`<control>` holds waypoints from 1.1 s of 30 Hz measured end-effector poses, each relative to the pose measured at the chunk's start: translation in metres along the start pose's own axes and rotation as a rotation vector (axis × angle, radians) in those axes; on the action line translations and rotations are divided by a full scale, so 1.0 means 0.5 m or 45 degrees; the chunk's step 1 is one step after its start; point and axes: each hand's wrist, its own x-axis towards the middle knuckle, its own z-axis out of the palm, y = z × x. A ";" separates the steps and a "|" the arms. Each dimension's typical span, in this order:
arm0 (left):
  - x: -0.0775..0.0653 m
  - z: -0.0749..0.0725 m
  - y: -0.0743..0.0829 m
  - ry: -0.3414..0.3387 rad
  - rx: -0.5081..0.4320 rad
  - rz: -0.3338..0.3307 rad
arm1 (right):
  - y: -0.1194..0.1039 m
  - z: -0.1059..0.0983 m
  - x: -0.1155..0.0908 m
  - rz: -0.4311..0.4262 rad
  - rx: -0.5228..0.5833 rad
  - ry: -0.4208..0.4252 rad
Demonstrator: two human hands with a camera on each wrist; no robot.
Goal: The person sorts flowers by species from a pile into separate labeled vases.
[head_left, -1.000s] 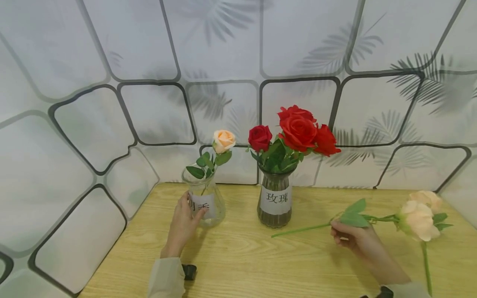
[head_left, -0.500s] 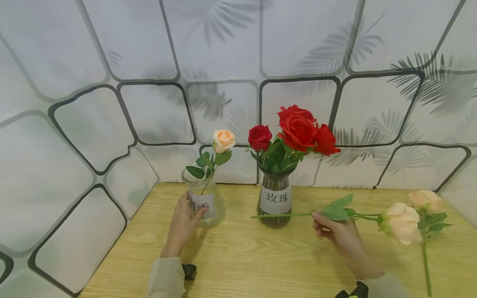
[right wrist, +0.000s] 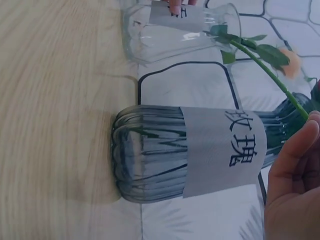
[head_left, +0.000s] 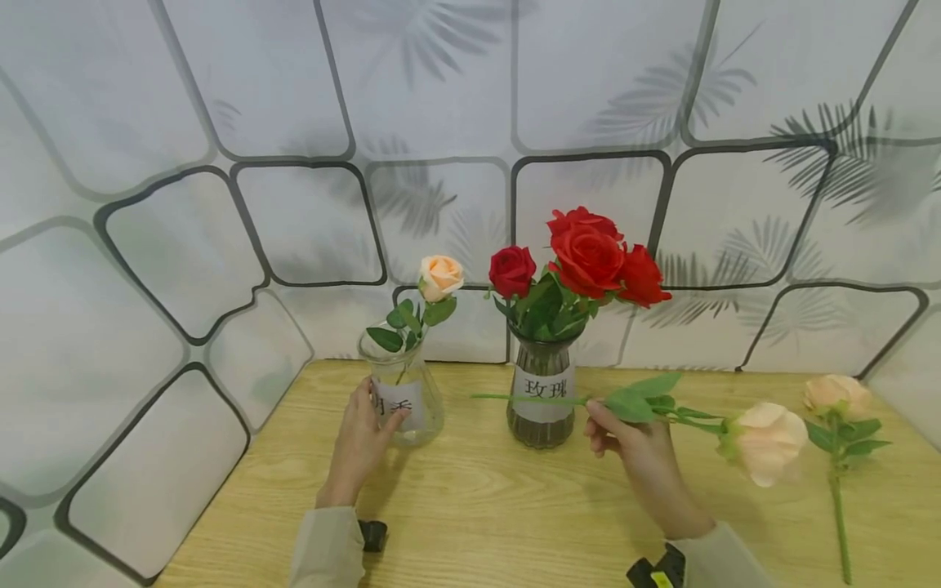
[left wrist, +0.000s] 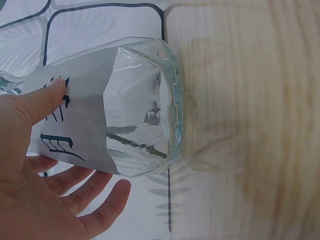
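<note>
My left hand (head_left: 358, 451) grips a clear glass vase (left wrist: 137, 107), thumb on its paper label and fingers round the far side. One peach rose (head_left: 441, 278) with green leaves stands in that vase. Between thumb and fingers, my right hand (head_left: 647, 459) pinches the green stem of a pale peach flower (head_left: 768, 443). The flower lies nearly level, its bloom to the right. Its cut end points left and overlaps the front of the smoked-glass vase (head_left: 541, 431) in the head view. The right wrist view shows the stem (right wrist: 272, 76) slanting toward the clear vase's mouth.
Several red roses (head_left: 588, 260) fill the labelled smoked-glass vase. Another pale peach flower (head_left: 838, 398) lies at the right of the wooden table (head_left: 500, 523), stem toward the front. A patterned wall covering (head_left: 448, 196) stands close behind the vases.
My right hand has moved left and slightly up with the peach flower, away from the other one on the table. My left hand and the clear vase have stayed put.
</note>
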 end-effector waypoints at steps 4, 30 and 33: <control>0.000 0.001 0.000 -0.006 -0.004 -0.002 | 0.000 0.021 0.001 -0.042 -0.028 0.024; -0.001 0.002 -0.003 0.007 0.027 0.022 | -0.006 0.141 0.026 -0.091 -0.082 0.104; -0.002 0.003 -0.004 0.011 0.024 0.028 | -0.010 0.156 0.029 -0.085 -0.094 0.104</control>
